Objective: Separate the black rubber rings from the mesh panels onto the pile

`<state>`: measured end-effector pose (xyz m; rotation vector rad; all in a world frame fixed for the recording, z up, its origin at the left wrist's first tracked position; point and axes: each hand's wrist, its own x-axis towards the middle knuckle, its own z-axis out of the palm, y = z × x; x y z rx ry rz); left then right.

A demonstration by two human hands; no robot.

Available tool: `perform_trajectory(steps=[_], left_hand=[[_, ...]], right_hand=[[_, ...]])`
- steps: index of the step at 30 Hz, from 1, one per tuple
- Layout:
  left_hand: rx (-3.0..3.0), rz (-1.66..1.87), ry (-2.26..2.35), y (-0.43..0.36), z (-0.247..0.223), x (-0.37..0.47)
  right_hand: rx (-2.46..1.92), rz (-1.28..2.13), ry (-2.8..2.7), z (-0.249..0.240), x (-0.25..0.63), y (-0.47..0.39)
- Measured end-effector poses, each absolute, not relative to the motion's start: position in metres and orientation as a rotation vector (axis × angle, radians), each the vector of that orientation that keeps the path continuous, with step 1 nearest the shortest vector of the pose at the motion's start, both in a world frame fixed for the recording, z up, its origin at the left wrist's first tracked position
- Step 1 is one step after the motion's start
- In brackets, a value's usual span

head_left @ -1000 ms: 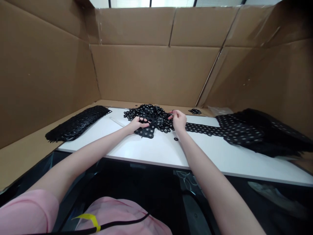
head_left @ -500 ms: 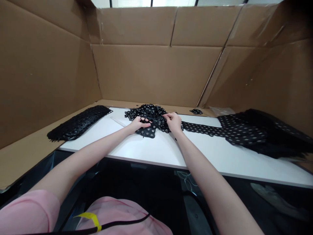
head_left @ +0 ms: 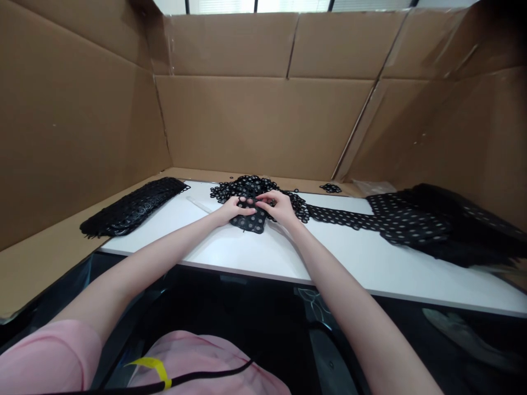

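Note:
My left hand (head_left: 231,211) pinches the left edge of a black perforated sheet (head_left: 250,222) in the middle of the white table, thumb on top. My right hand (head_left: 283,208) is at the sheet's upper right, thumb and fingertips drawn together against it. Whatever lies between those fingertips is too small to make out. Behind and beside both hands spreads a pile of small black rings (head_left: 247,184). From the pile's right side a long black perforated strip (head_left: 343,215) runs across the table.
A black bundle of netting-like material (head_left: 135,208) lies at the left. To the right sits a heap of black perforated sheeting (head_left: 428,225). A small cluster of rings (head_left: 330,188) rests near the back edge. Tall cardboard walls (head_left: 263,126) enclose the white table (head_left: 247,255).
My right hand has moved left, from the ring pile's right side to the perforated sheet beside my left hand. My left hand has hardly moved and keeps its hold.

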<state>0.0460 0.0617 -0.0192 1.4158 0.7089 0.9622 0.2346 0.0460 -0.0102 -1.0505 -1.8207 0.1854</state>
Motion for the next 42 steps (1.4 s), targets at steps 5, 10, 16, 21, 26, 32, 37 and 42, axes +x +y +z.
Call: perform_trajectory(steps=[5,10,16,21,26,32,37,42], left_hand=[[1.4,0.849,0.634,0.062,-0.018,0.046],[1.455,0.846,0.657,0.063,-0.02,0.048],[1.488,0.883,0.645,0.063,-0.022,0.051],[1.654,0.864,0.683,0.06,-0.017,0.048],[1.756,0.852,0.669,0.061,-0.017,0.047],[1.789,0.861,0.688,0.068,-0.025,0.047],[1.759,0.81,0.66,0.066,-0.021,0.046],[1.609,0.864,0.662,0.059,-0.014,0.046]], right_hand=[[-1.069,0.295,-1.637,-0.012,0.24,0.051],[-1.122,0.285,-1.549,-0.013,0.243,0.053],[-1.146,-0.132,-1.686,-0.006,0.237,0.04],[-0.961,-0.04,-1.94,-0.007,0.229,0.037],[-0.958,-0.109,-1.97,-0.013,0.228,0.045],[-0.961,-0.148,-2.03,-0.011,0.225,0.041],[-0.981,-0.137,-2.08,-0.012,0.225,0.043],[-1.002,-0.086,-2.082,-0.014,0.225,0.046]])
